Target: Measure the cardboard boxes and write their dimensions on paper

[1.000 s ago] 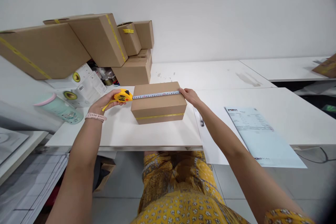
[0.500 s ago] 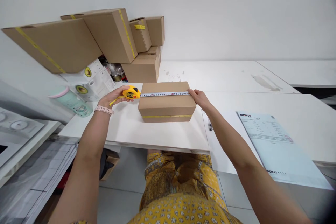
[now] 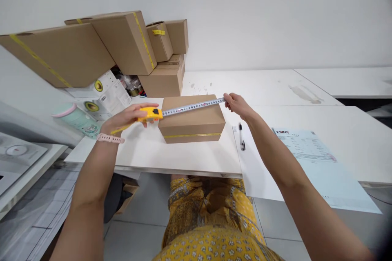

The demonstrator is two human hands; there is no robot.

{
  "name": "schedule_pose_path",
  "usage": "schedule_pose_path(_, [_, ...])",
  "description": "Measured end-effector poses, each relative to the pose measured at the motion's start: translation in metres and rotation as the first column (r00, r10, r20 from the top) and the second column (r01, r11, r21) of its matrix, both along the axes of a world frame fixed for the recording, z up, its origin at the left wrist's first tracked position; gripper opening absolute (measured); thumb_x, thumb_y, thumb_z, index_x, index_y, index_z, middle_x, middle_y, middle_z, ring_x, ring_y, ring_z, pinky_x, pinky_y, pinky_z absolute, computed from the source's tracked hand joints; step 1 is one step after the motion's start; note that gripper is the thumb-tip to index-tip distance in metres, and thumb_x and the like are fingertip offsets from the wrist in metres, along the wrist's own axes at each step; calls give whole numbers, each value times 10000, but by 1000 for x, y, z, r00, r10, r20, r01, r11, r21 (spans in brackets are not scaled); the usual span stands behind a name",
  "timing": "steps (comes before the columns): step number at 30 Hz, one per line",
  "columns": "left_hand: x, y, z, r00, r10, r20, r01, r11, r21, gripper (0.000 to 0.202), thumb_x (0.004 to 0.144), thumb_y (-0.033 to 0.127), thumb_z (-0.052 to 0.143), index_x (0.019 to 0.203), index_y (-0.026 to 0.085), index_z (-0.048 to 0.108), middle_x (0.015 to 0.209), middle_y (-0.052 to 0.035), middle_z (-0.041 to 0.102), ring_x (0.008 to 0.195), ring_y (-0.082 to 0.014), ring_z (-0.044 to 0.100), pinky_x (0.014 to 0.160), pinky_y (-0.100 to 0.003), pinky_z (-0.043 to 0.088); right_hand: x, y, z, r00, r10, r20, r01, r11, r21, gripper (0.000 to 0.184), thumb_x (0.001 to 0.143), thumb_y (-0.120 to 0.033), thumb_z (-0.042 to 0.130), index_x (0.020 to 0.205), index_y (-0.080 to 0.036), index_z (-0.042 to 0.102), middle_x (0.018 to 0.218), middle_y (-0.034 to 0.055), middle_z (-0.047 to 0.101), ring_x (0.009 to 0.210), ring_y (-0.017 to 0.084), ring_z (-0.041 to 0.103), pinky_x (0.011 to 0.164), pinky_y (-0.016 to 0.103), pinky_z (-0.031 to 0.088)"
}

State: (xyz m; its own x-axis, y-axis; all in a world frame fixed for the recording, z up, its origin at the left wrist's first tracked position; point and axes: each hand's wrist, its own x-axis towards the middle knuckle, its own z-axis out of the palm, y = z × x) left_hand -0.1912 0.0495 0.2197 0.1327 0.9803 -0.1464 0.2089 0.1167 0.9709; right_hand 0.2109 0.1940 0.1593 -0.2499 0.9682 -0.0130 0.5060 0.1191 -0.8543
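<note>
The yellow tape measure (image 3: 150, 113) is gripped in the left hand (image 3: 127, 116), beside the box's left edge; its blade (image 3: 192, 107) is stretched slantwise over the cardboard box (image 3: 191, 120) and pinched past the right edge by the right hand (image 3: 238, 105). White table (image 3: 183, 159) is left exposed before the box — the left side is crowded by stacked boxes (image 3: 122, 45) and a tumbler (image 3: 80, 121).

Smooth yellow plastic tape-measure case (image 3: 153, 113) in left hand (image 3: 127, 115), long silvery metal-look blade (image 3: 192, 106) gripped by right hand (image 3: 238, 104), matt brown rectangular cardboard box (image 3: 191, 119) below, smooth white tabletop (image 3: 183, 158) beneath.
</note>
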Motion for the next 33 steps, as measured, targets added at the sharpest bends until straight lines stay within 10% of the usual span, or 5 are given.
schedule_pose_path(3, [43, -43, -4, 983, -161, 88, 170, 978, -120, 756, 666, 279, 808, 1380, 157, 594, 1124, -158, 724, 864, -314, 729, 570, -318, 603, 4, 7, 19, 988, 10, -154, 7, 994, 112, 389, 981, -547, 466, 773, -220, 485, 801, 42, 594, 662, 138, 487, 616, 286, 413])
schedule_pose_path(8, [165, -108, -60, 815, -74, 574, 234, 949, -211, 566, 710, 338, 806, 1226, 239, 596, 1100, -114, 662, 818, -262, 718, 570, -352, 623, -30, 23, 32, 975, 204, -84, -181, 957, 225, 408, 971, -564, 486, 760, -215, 500, 800, 26, 561, 727, 152, 486, 702, 298, 420])
schedule_pose_path(13, [246, -102, -78, 732, 142, 666, -54, 987, -151, 436, 749, 418, 780, 1067, 186, 593, 1051, -84, 627, 797, -213, 674, 577, -332, 617, -82, 41, 26, 953, 250, 172, -281, 942, 186, 381, 1001, -493, 396, 792, -205, 533, 886, 81, 643, 807, 206, 553, 779, 346, 450])
schedule_pose_path(22, [226, -75, -69, 754, 231, 615, -135, 971, -199, 532, 698, 555, 782, 1012, 144, 653, 976, -94, 662, 714, -194, 667, 533, -309, 590, -104, 55, 17, 887, 142, 440, -226, 963, 144, 382, 975, -498, 405, 893, -196, 624, 1082, 135, 722, 1000, 276, 637, 900, 386, 434])
schedule_pose_path(33, [248, -81, -69, 750, 268, 605, -161, 961, -226, 500, 678, 548, 807, 970, 178, 639, 1004, -90, 652, 734, -209, 679, 542, -340, 606, -103, 69, -2, 917, 162, 365, -245, 950, 192, 396, 907, -574, 494, 777, -215, 600, 909, 48, 705, 819, 196, 589, 754, 322, 386])
